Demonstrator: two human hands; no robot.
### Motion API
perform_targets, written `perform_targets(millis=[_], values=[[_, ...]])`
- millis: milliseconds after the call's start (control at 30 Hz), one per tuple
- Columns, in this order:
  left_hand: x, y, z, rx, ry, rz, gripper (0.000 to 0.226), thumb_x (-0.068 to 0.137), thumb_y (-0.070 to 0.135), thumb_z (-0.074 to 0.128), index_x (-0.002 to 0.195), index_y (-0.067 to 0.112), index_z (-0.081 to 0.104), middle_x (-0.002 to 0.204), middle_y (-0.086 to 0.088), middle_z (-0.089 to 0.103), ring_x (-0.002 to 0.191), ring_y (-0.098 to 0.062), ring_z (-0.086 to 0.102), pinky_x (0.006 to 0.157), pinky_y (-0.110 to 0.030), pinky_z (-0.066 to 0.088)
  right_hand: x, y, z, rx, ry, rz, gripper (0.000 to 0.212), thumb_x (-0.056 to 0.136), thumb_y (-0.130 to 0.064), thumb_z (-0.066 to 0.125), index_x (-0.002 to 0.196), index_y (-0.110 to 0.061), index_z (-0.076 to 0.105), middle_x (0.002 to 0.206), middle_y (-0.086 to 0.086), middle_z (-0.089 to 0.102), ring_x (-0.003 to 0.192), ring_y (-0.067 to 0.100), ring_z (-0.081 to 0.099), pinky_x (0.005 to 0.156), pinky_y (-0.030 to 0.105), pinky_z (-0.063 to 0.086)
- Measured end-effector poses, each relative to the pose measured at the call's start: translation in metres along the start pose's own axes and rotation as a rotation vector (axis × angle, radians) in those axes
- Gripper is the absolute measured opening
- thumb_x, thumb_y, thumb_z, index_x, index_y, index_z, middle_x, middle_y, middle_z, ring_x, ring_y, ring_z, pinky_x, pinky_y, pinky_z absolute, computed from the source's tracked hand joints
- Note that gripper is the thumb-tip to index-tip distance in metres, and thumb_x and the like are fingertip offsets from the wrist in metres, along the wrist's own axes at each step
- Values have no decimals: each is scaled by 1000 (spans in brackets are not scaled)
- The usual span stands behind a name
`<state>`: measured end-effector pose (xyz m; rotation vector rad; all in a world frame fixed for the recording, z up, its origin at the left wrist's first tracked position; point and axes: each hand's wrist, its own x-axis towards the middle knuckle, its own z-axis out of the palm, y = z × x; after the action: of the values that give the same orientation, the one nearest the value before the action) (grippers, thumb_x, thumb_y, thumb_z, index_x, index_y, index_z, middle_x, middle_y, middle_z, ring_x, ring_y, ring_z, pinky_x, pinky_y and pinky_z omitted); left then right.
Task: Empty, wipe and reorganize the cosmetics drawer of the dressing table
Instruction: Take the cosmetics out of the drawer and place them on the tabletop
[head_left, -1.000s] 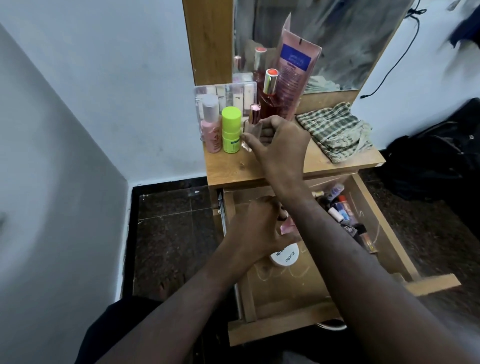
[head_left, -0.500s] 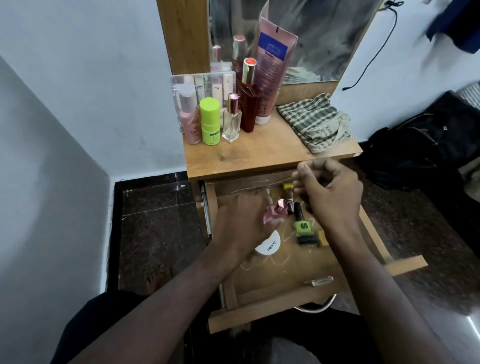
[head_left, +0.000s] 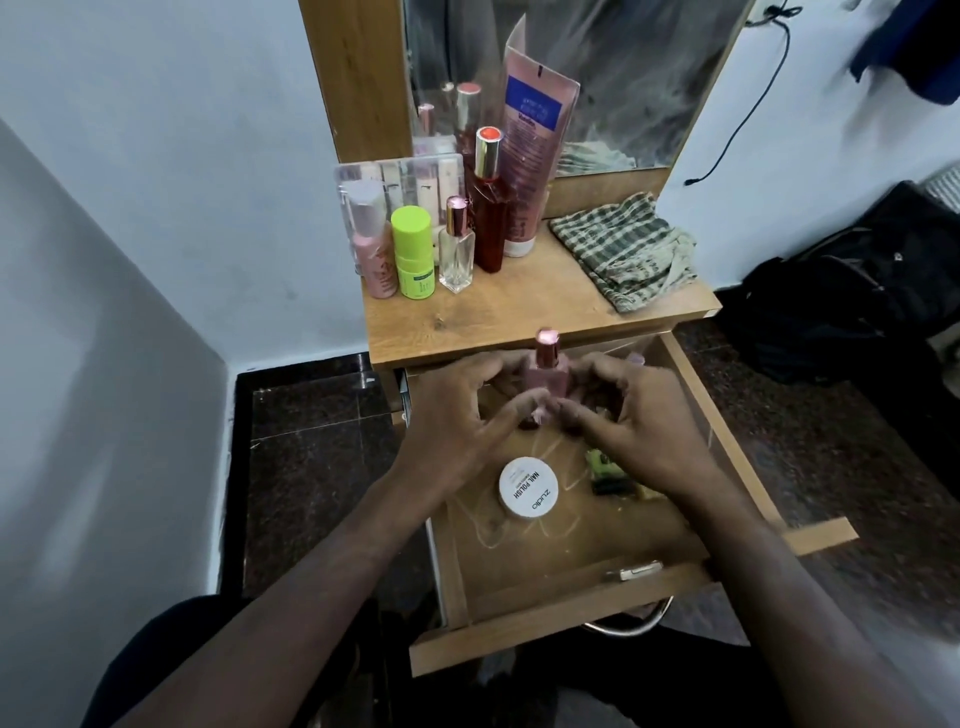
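Both hands meet over the open drawer (head_left: 582, 605), near the counter's (head_left: 519, 312) front edge. The left grip (head_left: 457, 415) pinches the pink bottle (head_left: 545, 382) upright; the right grip (head_left: 644, 421) curls fingers against its other side.

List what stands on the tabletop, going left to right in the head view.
Pink bottle → green bottle → clear perfume bottle → red bottle → pink tube → checked cloth.
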<state>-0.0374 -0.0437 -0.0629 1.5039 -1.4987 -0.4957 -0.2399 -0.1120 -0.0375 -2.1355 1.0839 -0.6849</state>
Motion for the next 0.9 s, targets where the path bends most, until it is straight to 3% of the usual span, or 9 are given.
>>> perform_targets(millis=[100, 200, 267, 433, 567, 733, 833, 900], values=[[0, -3, -1, 18, -52, -48, 28, 98, 35, 74, 123, 22, 77, 107, 12, 77, 92, 0, 71, 79, -19, 57, 19, -16, 7, 114, 259, 45, 21, 89, -30, 84, 106, -20, 75, 91, -11, 77, 80, 4, 75, 70, 18, 60], [-6, -14, 5, 410, -285, 27, 22, 99, 41, 66, 117, 30, 73, 110, 8, 76, 96, -9, 70, 81, -35, 58, 48, -29, 22, 151, 467, 49, 21, 88, -30, 86, 102, -24, 72, 88, -13, 75, 78, 2, 74, 73, 19, 62], [-11, -16, 8, 586, -381, 90, 27, 97, 52, 60, 116, 34, 68, 112, 8, 75, 102, -14, 70, 80, -38, 58, 65, -31, 33, 92, 480, 15, 21, 87, -34, 86, 99, -23, 73, 85, -13, 73, 76, 4, 72, 71, 24, 63], [-7, -18, 4, 566, -405, 65, 25, 95, 56, 63, 109, 36, 70, 102, 15, 76, 93, -3, 70, 78, -33, 58, 82, -27, 54, -21, 520, -31, 27, 87, -39, 85, 93, -15, 74, 75, -8, 70, 66, 8, 66, 64, 34, 59], [-8, -18, 6, 606, -437, 64, 34, 92, 65, 64, 110, 37, 71, 106, 17, 75, 98, -3, 69, 81, -34, 57, 90, -27, 57, -15, 531, 17, 26, 84, -39, 88, 93, -17, 77, 76, -11, 72, 64, 0, 65, 66, 29, 62], [-12, -17, 9, 709, -512, 99, 70, 66, 89, 66, 117, 40, 63, 116, 16, 70, 106, -8, 66, 81, -36, 54, 85, -28, 55, -33, 515, 15, 36, 83, -40, 89, 106, -16, 79, 86, -10, 76, 71, 0, 69, 70, 20, 61], [-17, -16, 15, 785, -540, 118, 75, 62, 83, 73, 120, 38, 59, 120, 12, 65, 110, -15, 65, 77, -35, 52, 58, -30, 37, -40, 538, -10, 25, 93, -36, 80, 106, -15, 77, 90, -9, 75, 76, 2, 70, 68, 11, 55], [-17, -17, 14, 772, -530, 140, 71, 67, 76, 75, 122, 35, 60, 122, 10, 63, 110, -17, 66, 77, -35, 53, 32, -26, 23, -117, 458, -38, 13, 97, -30, 76, 99, -17, 77, 87, -10, 74, 75, 4, 69, 66, 14, 54]])
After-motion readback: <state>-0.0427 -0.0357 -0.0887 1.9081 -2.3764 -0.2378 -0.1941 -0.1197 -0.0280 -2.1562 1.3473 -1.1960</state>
